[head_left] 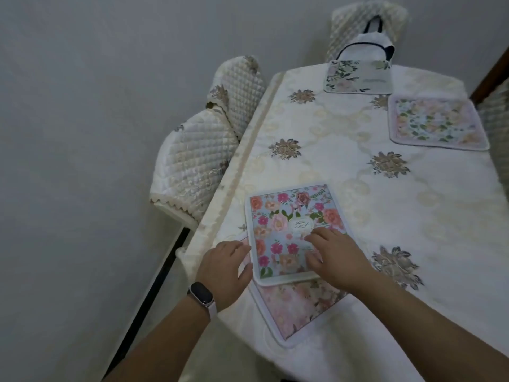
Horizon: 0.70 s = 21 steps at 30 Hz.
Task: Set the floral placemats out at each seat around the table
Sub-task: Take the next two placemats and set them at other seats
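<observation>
A blue placemat with bright pink and orange flowers point(286, 216) lies near the table's left edge, overlapping a pale pink floral placemat point(297, 307) beneath it. My right hand point(334, 257) rests flat on the blue mat's lower right part, fingers spread. My left hand point(225, 267) touches that mat's left edge with loosely bent fingers. Two more floral placemats lie at the far end: a white-green placemat point(358, 77) at the head and a pastel placemat point(435, 122) at the right side.
The table wears a cream embroidered cloth point(344, 161). Two quilted chairs point(192, 161) stand along the left side and another chair point(366, 26) at the far end holds a grey bag point(366, 48). A smartwatch is on my left wrist.
</observation>
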Each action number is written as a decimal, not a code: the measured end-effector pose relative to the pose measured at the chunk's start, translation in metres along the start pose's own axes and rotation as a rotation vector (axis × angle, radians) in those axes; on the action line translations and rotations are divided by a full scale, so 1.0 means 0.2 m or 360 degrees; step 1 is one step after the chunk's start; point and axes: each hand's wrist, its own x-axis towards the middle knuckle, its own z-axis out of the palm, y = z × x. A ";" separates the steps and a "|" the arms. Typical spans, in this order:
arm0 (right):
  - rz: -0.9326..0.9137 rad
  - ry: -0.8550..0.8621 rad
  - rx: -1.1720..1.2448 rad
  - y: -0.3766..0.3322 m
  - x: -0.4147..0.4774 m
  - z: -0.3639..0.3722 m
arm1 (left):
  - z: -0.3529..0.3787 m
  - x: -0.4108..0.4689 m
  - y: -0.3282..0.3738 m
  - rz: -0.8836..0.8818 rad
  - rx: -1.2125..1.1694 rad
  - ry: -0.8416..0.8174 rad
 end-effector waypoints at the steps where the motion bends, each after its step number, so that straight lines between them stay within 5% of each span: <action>1: 0.0026 0.0020 -0.0004 0.04 0.02 -0.02 | 0.02 0.05 -0.01 0.0013 -0.0001 -0.0033; 5: 0.0240 -0.0017 0.0014 0.19 0.06 -0.01 | 0.10 0.17 0.01 0.0004 -0.0095 -0.0187; 10: 0.0619 -0.0243 0.0246 0.37 0.07 0.12 | 0.25 0.29 -0.02 -0.0383 -0.0328 -0.0520; 21: 0.1103 -0.0086 0.0784 0.42 0.11 0.17 | 0.41 0.33 0.00 -0.0739 -0.0749 -0.0509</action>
